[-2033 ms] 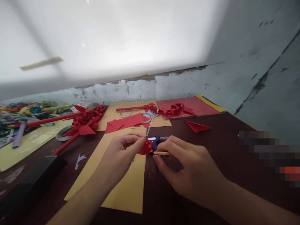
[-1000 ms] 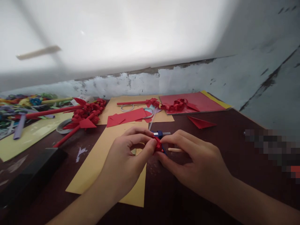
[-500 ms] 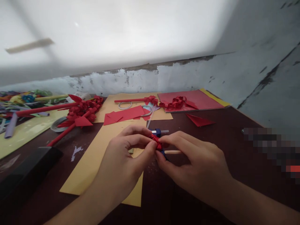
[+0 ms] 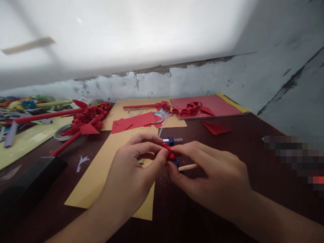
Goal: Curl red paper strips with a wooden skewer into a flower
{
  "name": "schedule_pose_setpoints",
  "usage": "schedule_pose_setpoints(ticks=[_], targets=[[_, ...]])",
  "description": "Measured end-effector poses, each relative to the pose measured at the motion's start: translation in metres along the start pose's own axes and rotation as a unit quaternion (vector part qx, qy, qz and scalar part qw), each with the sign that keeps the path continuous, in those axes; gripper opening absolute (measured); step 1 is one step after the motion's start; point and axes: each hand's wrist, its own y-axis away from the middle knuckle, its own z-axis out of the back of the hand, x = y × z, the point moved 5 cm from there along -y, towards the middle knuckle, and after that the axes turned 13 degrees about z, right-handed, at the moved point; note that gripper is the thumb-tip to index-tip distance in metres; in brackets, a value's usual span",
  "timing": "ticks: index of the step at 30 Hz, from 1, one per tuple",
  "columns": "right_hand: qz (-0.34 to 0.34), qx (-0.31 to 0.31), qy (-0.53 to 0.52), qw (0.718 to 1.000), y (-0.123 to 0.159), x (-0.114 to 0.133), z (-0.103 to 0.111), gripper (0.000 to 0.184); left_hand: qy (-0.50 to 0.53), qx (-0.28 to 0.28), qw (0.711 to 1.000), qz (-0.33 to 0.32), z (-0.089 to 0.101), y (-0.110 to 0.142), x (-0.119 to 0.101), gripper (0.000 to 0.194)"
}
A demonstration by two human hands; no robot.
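Note:
My left hand [image 4: 138,165] pinches a small crumpled piece of red paper [image 4: 170,153] between thumb and fingers. From the other side, the fingertips of my right hand [image 4: 207,168] are closed on the same piece. Behind and below the paper is a blue tool [image 4: 168,139], which looks like a glue gun, with a clear stick [image 4: 178,139] poking out to the right; most of it is hidden. A pale wooden stick [image 4: 187,166] shows beside my right thumb. Whether my right hand holds that stick I cannot tell.
Yellow card [image 4: 88,185] lies under my left arm. Red paper flowers [image 4: 88,118] on red stems rest at left, near a black block-like object [image 4: 32,179]. Tape rings [image 4: 158,117], red paper strips [image 4: 136,122], a red folder [image 4: 205,105] and a red triangle [image 4: 216,128] lie farther back.
The red paper has turned slightly between my fingers. The wooden stick now tilts upward to the right. The view has shifted a little; both hands remain in nearly the same place.

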Motion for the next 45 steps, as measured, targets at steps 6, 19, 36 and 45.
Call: schedule_pose_setpoints(ticks=[6,19,36,45], targets=[[0.009,-0.014,0.031,0.999,0.0007,0.0020,0.0026,0.010,0.009,-0.004,1.000,-0.002,0.0014,0.0003,-0.0005,0.019],[0.014,0.000,0.039,0.999,-0.0007,0.0024,0.0003,0.010,0.030,0.010,0.999,0.010,0.0034,0.0005,0.0016,0.019],[0.050,-0.010,0.066,0.996,-0.0002,0.0049,0.0008,0.009,0.036,0.020,0.999,-0.003,0.0013,0.0017,0.0009,0.017],[0.043,-0.009,0.069,0.997,-0.0024,0.0043,0.0032,0.012,0.037,0.021,0.999,0.002,0.0012,0.0005,0.0011,0.018]])
